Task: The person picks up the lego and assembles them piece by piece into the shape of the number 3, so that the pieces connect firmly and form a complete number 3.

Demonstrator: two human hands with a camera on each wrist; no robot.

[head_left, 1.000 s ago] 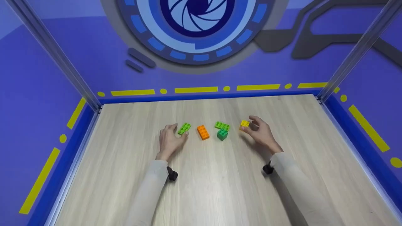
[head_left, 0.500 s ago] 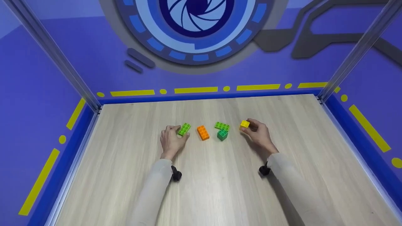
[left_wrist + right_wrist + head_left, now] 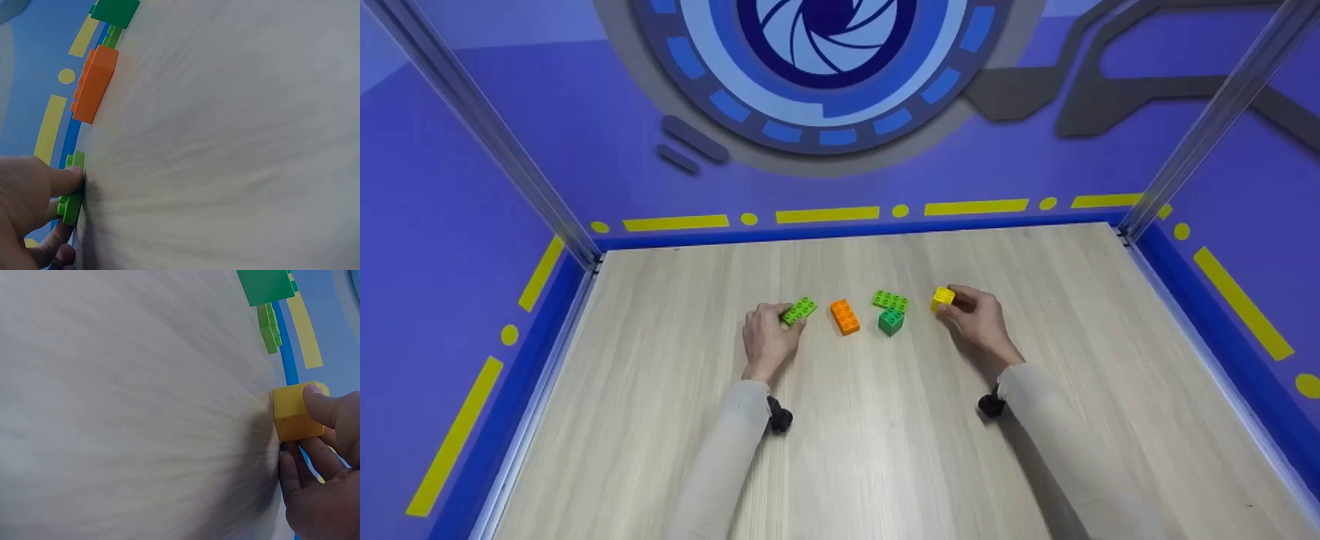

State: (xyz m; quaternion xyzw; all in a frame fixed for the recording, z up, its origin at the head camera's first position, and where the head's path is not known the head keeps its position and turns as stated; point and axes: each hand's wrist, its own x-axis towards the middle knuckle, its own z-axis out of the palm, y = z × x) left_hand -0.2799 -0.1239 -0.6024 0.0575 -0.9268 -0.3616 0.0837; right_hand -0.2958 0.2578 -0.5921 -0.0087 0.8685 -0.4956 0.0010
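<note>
On the left, my left hand (image 3: 769, 337) pinches a flat light green toy brick (image 3: 799, 310) between thumb and fingers; the left wrist view shows the thumb across the studded side of this light green brick (image 3: 73, 191). My right hand (image 3: 979, 322) holds a square yellow brick (image 3: 943, 298) by its sides, and in the right wrist view the thumb lies on the yellow brick (image 3: 295, 413) with fingers beneath it. Between the hands lie an orange brick (image 3: 844, 317), a dark green square brick (image 3: 891, 321) and a second light green brick (image 3: 889, 300), partly hidden behind the dark green one.
The bricks are on a pale wooden table (image 3: 840, 420). A blue back wall (image 3: 675, 180) with yellow marks rises behind it, with side walls at left and right and metal posts (image 3: 1192, 127) in the corners.
The left hand's fingers have closed on the light green brick, which has turned slightly clockwise. The right hand's fingers have drawn in around the yellow brick, which stays nearly in place.
</note>
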